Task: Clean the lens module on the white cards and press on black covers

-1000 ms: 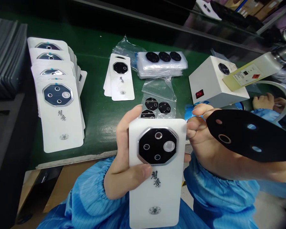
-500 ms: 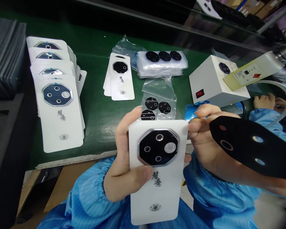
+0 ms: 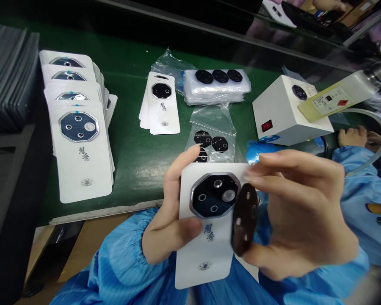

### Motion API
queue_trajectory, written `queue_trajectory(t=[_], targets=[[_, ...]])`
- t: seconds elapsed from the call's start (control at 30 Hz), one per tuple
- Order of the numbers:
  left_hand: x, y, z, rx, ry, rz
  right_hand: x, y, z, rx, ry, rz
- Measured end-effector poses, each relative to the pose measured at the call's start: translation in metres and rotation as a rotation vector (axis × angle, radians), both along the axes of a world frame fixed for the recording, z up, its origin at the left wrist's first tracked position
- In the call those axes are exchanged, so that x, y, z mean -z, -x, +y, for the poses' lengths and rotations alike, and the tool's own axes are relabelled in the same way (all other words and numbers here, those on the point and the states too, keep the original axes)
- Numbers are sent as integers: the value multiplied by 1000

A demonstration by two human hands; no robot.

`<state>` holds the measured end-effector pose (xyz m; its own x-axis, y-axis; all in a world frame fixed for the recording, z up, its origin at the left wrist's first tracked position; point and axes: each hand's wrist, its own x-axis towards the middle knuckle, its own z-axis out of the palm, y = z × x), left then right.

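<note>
My left hand [image 3: 167, 220] grips a white phone back cover [image 3: 193, 254] upright near the table edge, thumb pressed on its front. The cover bears a black octagonal camera panel in a silver frame, with printed characters below. A black octagonal camera-lens sheet [image 3: 245, 220] with small holes is pinched in my right hand [image 3: 307, 216]. This sheet is turned nearly edge-on, close beside the cover's right side and partly overlapping it in view. My right fingertips reach the cover's upper right corner; whether they touch it is unclear.
White back covers [image 3: 85, 169] lie overlapping at left, beside dark grey sheets [image 3: 12, 76]. Further covers [image 3: 165, 112] sit mid-table near a plastic-wrapped bundle [image 3: 216, 91] and a bag [image 3: 228, 116] of black octagons. A white box [image 3: 279, 110], yellow-liquid bottle [image 3: 333, 97] and another person's hand [image 3: 352, 137] are right.
My right hand has swung leftward, bringing the black sheet beside the cover and turning it from face-on to nearly edge-on. The held cover has shifted slightly right.
</note>
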<state>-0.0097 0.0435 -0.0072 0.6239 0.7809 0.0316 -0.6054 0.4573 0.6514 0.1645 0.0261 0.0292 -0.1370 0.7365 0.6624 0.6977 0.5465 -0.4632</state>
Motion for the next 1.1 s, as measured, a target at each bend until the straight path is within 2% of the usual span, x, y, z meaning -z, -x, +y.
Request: queue_trajectory(t=[0.13,0.27,0.37,0.47,0.77,1.1], targets=[[-3,0,0,19,76,-28,-4,1,2,23,-49,-293],[-1,-5,0,15,99,-102,-4,3,4,32,-86,-431],[1,-7,0,-42,74,-32,-1,3,4,41,-124,-454],[4,-9,0,-60,60,-16,1,3,2,43,-97,-479],[11,-11,4,-36,77,-6,-5,5,3,34,-68,-525],[9,-10,5,-38,42,27,-3,2,1,27,-74,-518]])
